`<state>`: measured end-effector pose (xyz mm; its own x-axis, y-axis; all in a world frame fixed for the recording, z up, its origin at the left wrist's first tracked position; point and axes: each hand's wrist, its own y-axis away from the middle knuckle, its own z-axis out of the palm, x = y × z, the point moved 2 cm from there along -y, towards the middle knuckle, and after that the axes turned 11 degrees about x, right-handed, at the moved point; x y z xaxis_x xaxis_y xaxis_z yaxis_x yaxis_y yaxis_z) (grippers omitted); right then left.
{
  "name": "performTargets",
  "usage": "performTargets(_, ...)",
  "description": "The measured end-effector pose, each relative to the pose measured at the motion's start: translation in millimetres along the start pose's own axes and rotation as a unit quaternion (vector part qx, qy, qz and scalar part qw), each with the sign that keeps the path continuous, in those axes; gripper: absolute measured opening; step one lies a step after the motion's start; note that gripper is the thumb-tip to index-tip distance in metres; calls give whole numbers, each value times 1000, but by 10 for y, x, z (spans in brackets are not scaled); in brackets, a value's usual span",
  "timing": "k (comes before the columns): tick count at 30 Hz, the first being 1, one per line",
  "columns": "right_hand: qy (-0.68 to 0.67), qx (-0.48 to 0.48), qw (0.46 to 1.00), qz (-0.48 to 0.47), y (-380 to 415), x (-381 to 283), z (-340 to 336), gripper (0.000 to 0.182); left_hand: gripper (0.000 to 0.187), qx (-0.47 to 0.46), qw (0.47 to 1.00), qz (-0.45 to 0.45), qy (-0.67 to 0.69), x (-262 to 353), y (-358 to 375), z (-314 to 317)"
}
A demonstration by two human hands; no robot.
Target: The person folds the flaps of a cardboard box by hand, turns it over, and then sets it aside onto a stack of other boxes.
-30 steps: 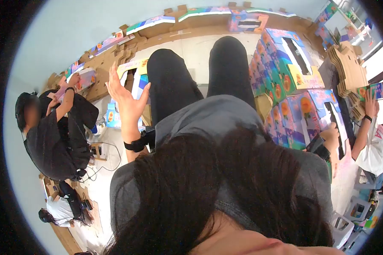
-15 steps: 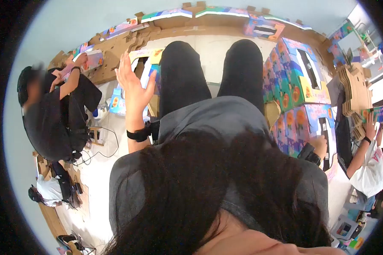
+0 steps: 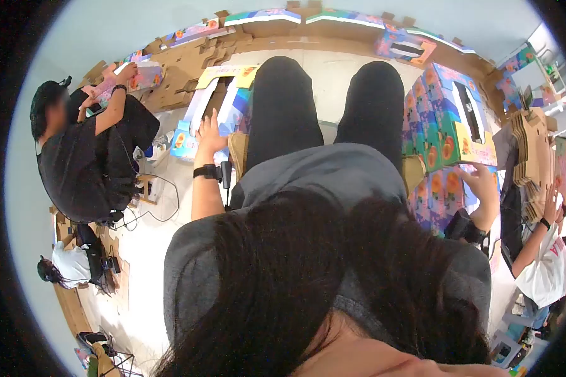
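On the near part of a colourful printed cardboard box (image 3: 184, 144), left of my legs, lies my left hand (image 3: 211, 136), its fingers stretched out. That box has a yellow flap at its far end and a long dark opening in its top. My right hand (image 3: 483, 191) is beside a stack of similar printed boxes (image 3: 448, 139) to the right of my legs. Its fingers are spread and bent, with the fingertips close to the near edge of an upper box. A lower box (image 3: 453, 182) is partly covered by this hand.
At the left a seated person (image 3: 85, 157) handles a printed box (image 3: 148, 75). Flat brown cardboard pieces (image 3: 529, 151) stand at the right, near another person's arm (image 3: 534, 245). More cardboard (image 3: 283, 45) lines the far wall. A cable (image 3: 177, 200) runs over the floor on the left.
My left hand has come down from its raised position onto the left box. My right hand has moved forward from the lower box's opening, its fingers now spread. The view has shifted slightly.
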<state>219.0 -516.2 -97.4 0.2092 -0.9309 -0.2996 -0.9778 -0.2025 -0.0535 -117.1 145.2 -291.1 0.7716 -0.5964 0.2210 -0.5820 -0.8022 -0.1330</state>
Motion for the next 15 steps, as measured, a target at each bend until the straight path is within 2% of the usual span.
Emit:
performTargets(2,32,1,999,-31,-143,-35,123,74,116,8,999,23,-25,-74,-81,283)
performTargets(5,59,-33,997,-34,-204,-298,208,66,115,11,998,-24,-50,-481,-333,1022)
performTargets(6,64,-49,996,-27,-203,-375,224,62,120,43,997,-40,-59,-463,-328,1044)
performTargets(9,47,-107,993,-33,-262,-405,364,75,121,33,992,-120,-14,24,-152,396)
performTargets(12,14,-79,996,-30,-191,-391,430,77,117,120,987,-101,48,40,-138,329)
performTargets(15,43,-94,994,-25,-243,-329,426,80,106,159,982,-96,40,81,-165,181)
